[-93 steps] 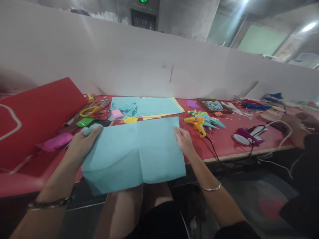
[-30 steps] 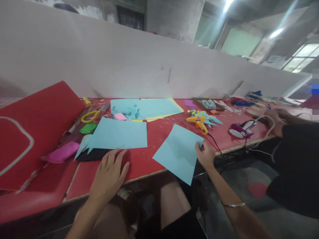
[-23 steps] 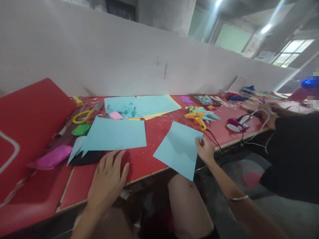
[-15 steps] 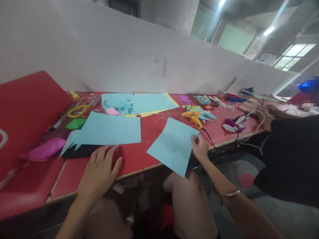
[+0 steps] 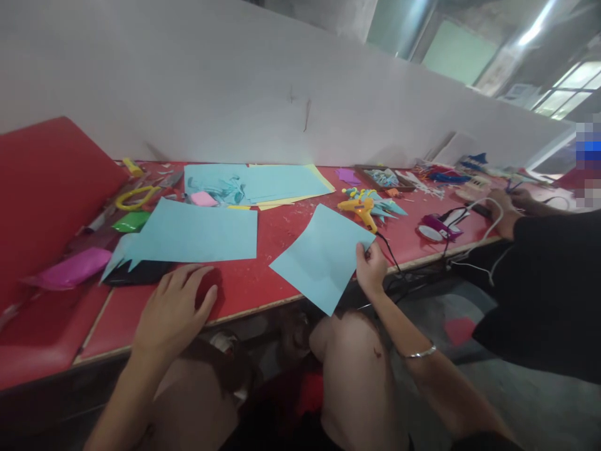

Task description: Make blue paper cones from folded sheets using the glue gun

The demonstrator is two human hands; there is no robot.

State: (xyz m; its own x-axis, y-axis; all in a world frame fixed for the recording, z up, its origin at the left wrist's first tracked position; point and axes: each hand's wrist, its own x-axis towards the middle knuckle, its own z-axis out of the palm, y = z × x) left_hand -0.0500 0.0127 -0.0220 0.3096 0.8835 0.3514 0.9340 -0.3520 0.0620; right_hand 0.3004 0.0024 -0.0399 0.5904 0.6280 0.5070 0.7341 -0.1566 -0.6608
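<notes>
My right hand (image 5: 372, 268) pinches the right corner of a light blue sheet of paper (image 5: 322, 257), which hangs partly over the table's front edge. My left hand (image 5: 176, 307) rests at the table edge with its fingers apart and holds nothing. Just beyond it lies another light blue sheet (image 5: 201, 232), on top of a black item (image 5: 136, 273) and some pointed blue paper pieces (image 5: 117, 255). A yellow glue gun (image 5: 360, 209) lies behind the held sheet, beside blue spiky paper shapes (image 5: 389, 207).
More blue sheets (image 5: 286, 183) lie at the back of the red table (image 5: 277, 224). Yellow-handled scissors (image 5: 136, 198), a green packet (image 5: 131, 221) and a pink packet (image 5: 75, 269) are on the left. A purple tape-like item (image 5: 440, 227) with cords lies right, near a co-worker's hands (image 5: 504, 210).
The view has shifted slightly, so the table appears higher and a little further left. My right hand keeps hold of the sheet; my left hand stays spread at the edge.
</notes>
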